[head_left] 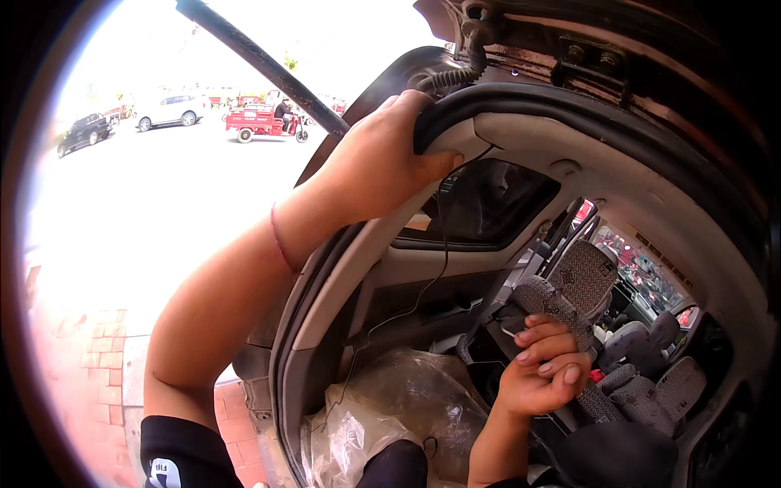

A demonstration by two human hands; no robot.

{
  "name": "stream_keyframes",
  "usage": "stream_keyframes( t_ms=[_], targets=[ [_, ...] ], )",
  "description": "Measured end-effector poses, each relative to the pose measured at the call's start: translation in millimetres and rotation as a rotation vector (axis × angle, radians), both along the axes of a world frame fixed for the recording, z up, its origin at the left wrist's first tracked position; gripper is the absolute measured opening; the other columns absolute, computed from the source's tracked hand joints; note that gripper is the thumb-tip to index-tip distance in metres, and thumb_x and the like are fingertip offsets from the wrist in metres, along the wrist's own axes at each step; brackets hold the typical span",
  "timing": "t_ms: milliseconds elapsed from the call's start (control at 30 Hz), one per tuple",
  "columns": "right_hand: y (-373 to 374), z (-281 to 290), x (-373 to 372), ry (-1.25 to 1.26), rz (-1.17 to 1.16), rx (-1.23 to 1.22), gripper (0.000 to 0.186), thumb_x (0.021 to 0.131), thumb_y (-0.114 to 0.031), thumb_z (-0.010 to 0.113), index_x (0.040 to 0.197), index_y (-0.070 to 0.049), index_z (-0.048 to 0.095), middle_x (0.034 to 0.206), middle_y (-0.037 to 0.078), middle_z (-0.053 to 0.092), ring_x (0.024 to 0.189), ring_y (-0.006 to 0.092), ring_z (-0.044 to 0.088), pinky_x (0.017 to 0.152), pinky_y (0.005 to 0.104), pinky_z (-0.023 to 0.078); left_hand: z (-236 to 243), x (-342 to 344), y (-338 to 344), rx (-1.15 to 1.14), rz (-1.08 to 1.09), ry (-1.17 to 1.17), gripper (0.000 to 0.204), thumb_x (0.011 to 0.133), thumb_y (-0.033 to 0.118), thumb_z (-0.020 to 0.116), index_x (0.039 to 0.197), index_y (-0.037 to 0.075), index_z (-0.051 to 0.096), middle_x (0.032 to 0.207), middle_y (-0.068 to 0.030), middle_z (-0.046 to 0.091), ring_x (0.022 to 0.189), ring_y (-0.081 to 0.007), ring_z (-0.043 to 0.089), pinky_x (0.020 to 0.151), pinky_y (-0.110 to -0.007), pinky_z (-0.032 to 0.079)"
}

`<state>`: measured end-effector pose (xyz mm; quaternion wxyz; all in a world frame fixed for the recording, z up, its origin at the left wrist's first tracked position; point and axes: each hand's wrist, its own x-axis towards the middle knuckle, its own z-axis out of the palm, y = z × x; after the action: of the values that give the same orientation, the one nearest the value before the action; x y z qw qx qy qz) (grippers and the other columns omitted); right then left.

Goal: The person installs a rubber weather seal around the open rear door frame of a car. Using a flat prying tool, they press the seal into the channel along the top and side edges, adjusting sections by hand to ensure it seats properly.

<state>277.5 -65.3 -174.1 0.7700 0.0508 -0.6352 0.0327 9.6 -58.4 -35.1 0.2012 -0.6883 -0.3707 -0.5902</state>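
Up at the corner of a vehicle's open rear doorway, my left hand (378, 163) is wrapped over the door frame (504, 96), its thumb pressing on the beige inner trim (320, 313). A thin black cable (445, 244) runs from beside that thumb, hanging down past the side window (496, 203) toward the cargo floor. My right hand (543, 378) is raised inside the opening, palm up with fingers curled. A small white stick-like thing (508, 331) shows at its fingertips; whether it is held there I cannot tell for certain.
Clear plastic sheeting (407, 390) covers something bulky in the cargo area. Patterned grey seats (582, 276) stand farther in. The raised tailgate (602, 57) hangs overhead, with a black strut (264, 69) at the left. Outside are a red three-wheeler (260, 122) and parked cars.
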Motion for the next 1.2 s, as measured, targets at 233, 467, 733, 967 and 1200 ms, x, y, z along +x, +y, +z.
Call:
stream_keyframes(
  t_ms=[233,467,733,967,1200],
  targets=[
    [-17.2,-98.9,4.0,-0.212,0.145,-0.512,0.033,0.104,-0.022,0.048,0.076,-0.004,0.045,0.067,0.013,0.063,0.066,0.0232,0.064,0.072,0.0399,0.058,56.8,-31.2,16.3,-0.164,-0.091,0.412,0.057,0.096,0.057,0.067,0.11,0.003,0.056,0.086,-0.0132,0.06,0.08,-0.0257,0.059,0.076,-0.04,0.048],
    [-69.3,-138.7,-4.7,-0.065,0.022,-0.917,0.032,0.103,-0.02,0.051,0.075,-0.004,0.045,0.063,0.013,0.059,0.06,0.0222,0.059,0.066,0.0393,0.056,80.1,-37.0,27.6,-0.335,-0.054,0.539,0.043,0.094,0.033,0.066,0.122,0.001,0.06,0.094,-0.0148,0.064,0.088,-0.0267,0.063,0.082,-0.043,0.05],
    [-176.9,-129.8,-80.9,-0.068,-0.197,-1.027,0.031,0.104,-0.019,0.051,0.078,-0.002,0.049,0.066,0.012,0.061,0.063,0.0207,0.059,0.069,0.0386,0.054,94.3,-33.2,37.0,-0.42,-0.323,0.467,0.044,0.082,0.03,0.071,0.107,-0.005,0.069,0.084,-0.0165,0.068,0.065,-0.0271,0.069,0.058,-0.037,0.058],
    [-228.5,-118.3,-141.3,-0.072,-0.365,-1.113,0.035,0.103,-0.023,0.048,0.078,0.0,0.053,0.085,0.015,0.066,0.085,0.0237,0.064,0.081,0.0367,0.051,89.7,-45.0,34.3,-0.237,-0.237,0.556,0.044,0.089,0.031,0.072,0.108,-0.009,0.07,0.094,-0.0254,0.075,0.09,-0.0389,0.074,0.08,-0.047,0.059],
    [-247.4,-132.4,-191.8,-0.203,-0.375,-1.758,0.037,0.101,-0.031,0.05,0.076,-0.005,0.057,0.07,0.013,0.061,0.066,0.0207,0.058,0.064,0.0345,0.048,-128.6,-133.7,-113.7,-0.752,-1.055,-0.064,0.043,0.103,0.019,0.054,0.143,0.006,0.055,0.108,-0.0183,0.069,0.104,-0.0284,0.068,0.09,-0.042,0.054]
  ],
)
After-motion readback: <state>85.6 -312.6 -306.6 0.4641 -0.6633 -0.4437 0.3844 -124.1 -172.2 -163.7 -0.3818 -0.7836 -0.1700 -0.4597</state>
